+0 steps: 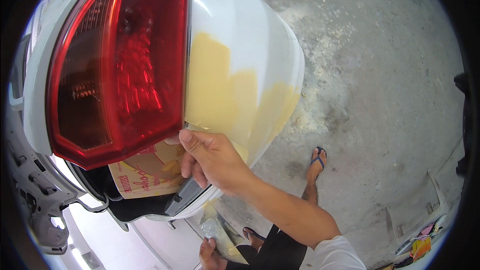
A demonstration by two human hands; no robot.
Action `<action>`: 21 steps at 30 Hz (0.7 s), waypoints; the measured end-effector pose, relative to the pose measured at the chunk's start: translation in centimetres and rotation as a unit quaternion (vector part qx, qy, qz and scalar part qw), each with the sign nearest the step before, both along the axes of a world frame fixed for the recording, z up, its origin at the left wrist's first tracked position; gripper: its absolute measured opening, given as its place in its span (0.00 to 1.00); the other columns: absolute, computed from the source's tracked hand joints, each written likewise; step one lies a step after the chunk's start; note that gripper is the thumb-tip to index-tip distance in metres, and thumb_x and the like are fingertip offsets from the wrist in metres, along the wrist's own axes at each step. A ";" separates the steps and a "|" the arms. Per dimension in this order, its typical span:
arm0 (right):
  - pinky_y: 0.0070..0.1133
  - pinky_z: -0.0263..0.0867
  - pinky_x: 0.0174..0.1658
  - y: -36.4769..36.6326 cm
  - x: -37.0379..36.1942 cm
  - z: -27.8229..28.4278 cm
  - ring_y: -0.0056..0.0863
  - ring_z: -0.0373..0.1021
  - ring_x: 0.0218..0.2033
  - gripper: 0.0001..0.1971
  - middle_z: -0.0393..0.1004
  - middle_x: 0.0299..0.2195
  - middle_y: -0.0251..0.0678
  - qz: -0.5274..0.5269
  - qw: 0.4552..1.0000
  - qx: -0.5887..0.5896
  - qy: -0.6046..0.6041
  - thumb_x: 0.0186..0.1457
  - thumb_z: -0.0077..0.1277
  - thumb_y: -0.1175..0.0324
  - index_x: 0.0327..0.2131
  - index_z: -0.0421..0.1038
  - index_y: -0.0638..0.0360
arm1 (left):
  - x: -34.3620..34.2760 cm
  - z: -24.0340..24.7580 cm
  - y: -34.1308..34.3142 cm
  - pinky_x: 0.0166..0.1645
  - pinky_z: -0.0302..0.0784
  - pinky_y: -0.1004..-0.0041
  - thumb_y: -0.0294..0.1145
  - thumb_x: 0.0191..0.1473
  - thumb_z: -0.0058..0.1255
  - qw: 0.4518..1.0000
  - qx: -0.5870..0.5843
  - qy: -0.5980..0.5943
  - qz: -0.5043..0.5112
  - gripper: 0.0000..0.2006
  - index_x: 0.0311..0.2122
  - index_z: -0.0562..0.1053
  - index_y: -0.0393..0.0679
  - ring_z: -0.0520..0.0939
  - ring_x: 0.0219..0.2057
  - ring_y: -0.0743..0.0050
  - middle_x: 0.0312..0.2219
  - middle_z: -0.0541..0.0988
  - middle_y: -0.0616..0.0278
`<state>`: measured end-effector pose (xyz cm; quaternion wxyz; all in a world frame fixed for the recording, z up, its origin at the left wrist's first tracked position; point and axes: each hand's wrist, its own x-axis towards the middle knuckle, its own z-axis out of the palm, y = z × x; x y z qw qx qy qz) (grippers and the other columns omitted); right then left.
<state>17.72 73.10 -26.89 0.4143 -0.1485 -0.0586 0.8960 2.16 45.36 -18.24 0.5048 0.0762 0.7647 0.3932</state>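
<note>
My right hand (212, 160) is at the lower corner of a red car tail light (150, 65), thumb and forefinger pinched together. What lies between those fingertips is too small to make out. Just above them, a ragged edge sticks out from pale yellow patches (212, 80) that look like masking tape, on the white rear body panel (225, 10). Low in the view, my left hand (210, 257) grips a clear plastic piece (215, 227) with yellowish strips beside it. The left fingers are partly cut off by the frame's edge.
A printed cardboard piece (150, 172) sits below the tail light, by the dark boot opening. The raised metal panel (40, 190) stands at left. My feet in blue flip-flops (318, 157) are on the concrete floor (380, 95). Colourful items (421, 247) lie at lower right.
</note>
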 end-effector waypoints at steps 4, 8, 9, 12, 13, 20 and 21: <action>0.16 0.57 0.15 0.9 -1.2 1.3 0.18 0.63 0.11 0.28 0.74 0.21 0.34 -0.009 0.996 -0.049 0.076 0.67 0.44 0.39 0.38 0.70 0.59 | -1.4 1.3 0.7 0.63 0.70 0.54 0.45 0.62 0.56 1.000 0.018 0.013 -0.008 0.29 0.62 0.63 0.39 0.77 0.55 0.56 0.54 0.76 0.54; 0.16 0.58 0.16 0.7 -1.7 1.6 0.18 0.63 0.12 0.27 0.74 0.22 0.34 -0.049 0.997 -0.048 0.042 0.68 0.42 0.40 0.34 0.69 0.57 | -2.0 1.7 2.2 0.63 0.71 0.55 0.45 0.63 0.55 1.000 0.010 0.017 -0.003 0.28 0.62 0.64 0.40 0.78 0.55 0.57 0.53 0.76 0.55; 0.17 0.59 0.17 0.7 -1.7 1.6 0.17 0.63 0.12 0.27 0.74 0.21 0.33 -0.032 0.998 -0.057 0.023 0.68 0.42 0.40 0.33 0.70 0.57 | -1.9 1.7 2.6 0.62 0.71 0.56 0.45 0.63 0.55 1.000 0.015 0.009 -0.010 0.28 0.62 0.64 0.40 0.78 0.54 0.57 0.53 0.77 0.55; 0.17 0.59 0.19 1.0 -1.5 1.2 0.17 0.64 0.13 0.29 0.73 0.20 0.33 -0.013 0.999 -0.040 -0.007 0.68 0.42 0.39 0.32 0.73 0.58 | -1.4 1.4 3.5 0.62 0.71 0.57 0.44 0.63 0.54 0.999 0.028 -0.017 -0.022 0.27 0.61 0.64 0.39 0.78 0.54 0.58 0.53 0.76 0.55; 0.17 0.59 0.19 1.0 -1.3 1.1 0.17 0.64 0.14 0.29 0.73 0.20 0.32 0.007 1.000 -0.022 -0.006 0.68 0.42 0.39 0.33 0.74 0.58 | -1.2 1.4 3.7 0.62 0.71 0.57 0.43 0.64 0.54 0.999 0.034 -0.025 -0.021 0.27 0.61 0.65 0.38 0.78 0.54 0.58 0.54 0.76 0.54; 0.21 0.63 0.23 -1.7 0.8 2.8 0.22 0.69 0.15 0.24 0.73 0.18 0.33 -0.219 0.883 0.154 -0.386 0.67 0.52 0.50 0.51 0.75 0.65 | -1.4 2.4 3.2 0.64 0.69 0.55 0.42 0.65 0.52 0.990 0.108 -0.089 -0.007 0.28 0.63 0.62 0.37 0.77 0.55 0.54 0.55 0.75 0.52; 0.22 0.64 0.23 -2.6 0.8 3.6 0.23 0.69 0.15 0.26 0.73 0.17 0.34 -0.249 0.871 0.177 -0.383 0.66 0.53 0.53 0.56 0.69 0.65 | -1.8 2.8 3.0 0.64 0.69 0.55 0.43 0.65 0.52 0.993 0.087 -0.075 0.008 0.28 0.63 0.63 0.37 0.77 0.55 0.54 0.55 0.75 0.52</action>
